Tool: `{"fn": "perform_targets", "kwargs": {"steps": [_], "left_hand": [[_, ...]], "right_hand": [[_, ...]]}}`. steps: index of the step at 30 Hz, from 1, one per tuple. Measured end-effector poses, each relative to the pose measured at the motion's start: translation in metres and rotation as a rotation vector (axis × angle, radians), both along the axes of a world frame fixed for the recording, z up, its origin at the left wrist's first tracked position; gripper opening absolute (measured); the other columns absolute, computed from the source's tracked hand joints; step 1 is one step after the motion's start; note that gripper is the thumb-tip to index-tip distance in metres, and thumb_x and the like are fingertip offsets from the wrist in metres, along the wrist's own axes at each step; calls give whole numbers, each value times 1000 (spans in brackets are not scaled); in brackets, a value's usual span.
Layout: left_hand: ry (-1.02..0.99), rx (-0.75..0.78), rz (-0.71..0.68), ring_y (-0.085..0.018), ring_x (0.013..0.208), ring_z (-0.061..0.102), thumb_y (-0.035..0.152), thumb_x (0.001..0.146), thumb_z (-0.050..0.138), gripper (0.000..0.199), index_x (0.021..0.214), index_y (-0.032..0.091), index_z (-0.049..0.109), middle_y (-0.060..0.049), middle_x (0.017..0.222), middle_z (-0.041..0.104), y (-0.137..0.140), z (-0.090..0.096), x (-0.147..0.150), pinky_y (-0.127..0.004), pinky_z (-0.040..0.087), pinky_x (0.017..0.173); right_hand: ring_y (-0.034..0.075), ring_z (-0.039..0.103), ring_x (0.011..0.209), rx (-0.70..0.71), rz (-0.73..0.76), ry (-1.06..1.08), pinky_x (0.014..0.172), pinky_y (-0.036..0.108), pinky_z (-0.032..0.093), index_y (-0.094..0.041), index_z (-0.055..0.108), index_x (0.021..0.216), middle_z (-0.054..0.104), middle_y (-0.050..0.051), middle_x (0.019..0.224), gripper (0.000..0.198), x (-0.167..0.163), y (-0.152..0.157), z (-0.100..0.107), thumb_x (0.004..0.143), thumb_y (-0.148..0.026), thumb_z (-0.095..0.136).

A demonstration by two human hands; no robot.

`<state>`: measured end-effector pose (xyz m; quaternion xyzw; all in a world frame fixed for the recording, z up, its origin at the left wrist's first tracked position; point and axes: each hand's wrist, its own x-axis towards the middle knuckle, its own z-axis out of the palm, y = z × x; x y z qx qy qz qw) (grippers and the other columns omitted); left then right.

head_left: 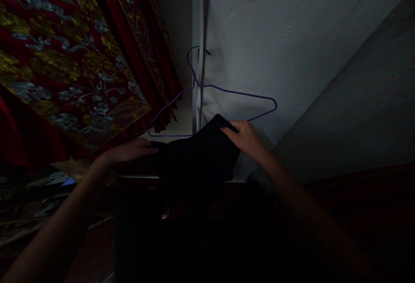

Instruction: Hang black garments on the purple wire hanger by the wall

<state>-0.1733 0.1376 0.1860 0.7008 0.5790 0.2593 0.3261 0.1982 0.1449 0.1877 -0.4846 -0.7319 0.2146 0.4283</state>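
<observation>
A dark garment (pixel 197 157), nearly black in the dim light, is stretched between my two hands; its exact kind cannot be made out. My left hand (pixel 134 149) pinches its left edge. On the other side, my right hand (pixel 241 136) grips the upper right corner, thumb on top. Just beyond the cloth hangs a purple wire hanger (pixel 240 92), its hook at the pale upright edge of the wall. The garment covers part of the hanger's bottom bar. Whether the cloth touches the bar, I cannot tell.
A red curtain (pixel 106 75) with gold and silver floral decoration hangs at the left, close to the hanger's left arm. Pale wall (pixel 292 27) fills the right side. Low at the left lie cluttered items (pixel 48 200), too dark to name.
</observation>
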Motion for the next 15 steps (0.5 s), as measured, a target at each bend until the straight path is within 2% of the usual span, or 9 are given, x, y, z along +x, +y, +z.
{"fn": "perform_targets", "kwargs": {"steps": [3, 6, 9, 13, 15], "left_hand": [[110, 32, -94, -19, 60, 54, 55, 76, 66, 38, 58, 22, 65, -1, 61, 63, -2, 16, -5, -28, 43, 58], [131, 289, -64, -20, 70, 58, 55, 82, 62, 37, 67, 21, 65, -2, 71, 64, -5, 37, -1, -29, 47, 65], [120, 488, -70, -22, 84, 64, 47, 89, 59, 28, 92, 21, 69, -3, 89, 69, -6, 53, 16, -32, 52, 78], [94, 737, 20, -24, 104, 66, 39, 91, 60, 35, 120, 20, 66, -5, 116, 72, 6, 60, 39, -36, 51, 96], [103, 761, -14, -26, 109, 67, 39, 91, 60, 39, 125, 20, 67, -7, 123, 72, 15, 59, 42, -37, 51, 100]], "right_hand": [[13, 41, 54, -50, 9, 13, 52, 27, 27, -21, 49, 58, 43, -2, 55, 36, 1, 2, -2, 84, -45, 56], [13, 41, 53, -77, 18, 34, 50, 26, 27, -21, 49, 58, 44, -2, 56, 38, -2, 2, -6, 84, -47, 58], [13, 43, 54, -75, 56, 73, 51, 26, 30, -21, 48, 58, 46, -2, 56, 39, -11, -1, -12, 84, -48, 56], [16, 53, 60, -33, 102, 88, 56, 27, 41, -20, 57, 65, 57, 0, 61, 34, -11, -6, -13, 87, -45, 53], [21, 64, 72, 59, 43, 111, 66, 32, 50, -18, 68, 81, 69, 4, 76, 26, 4, -3, -8, 87, -40, 55]]}}
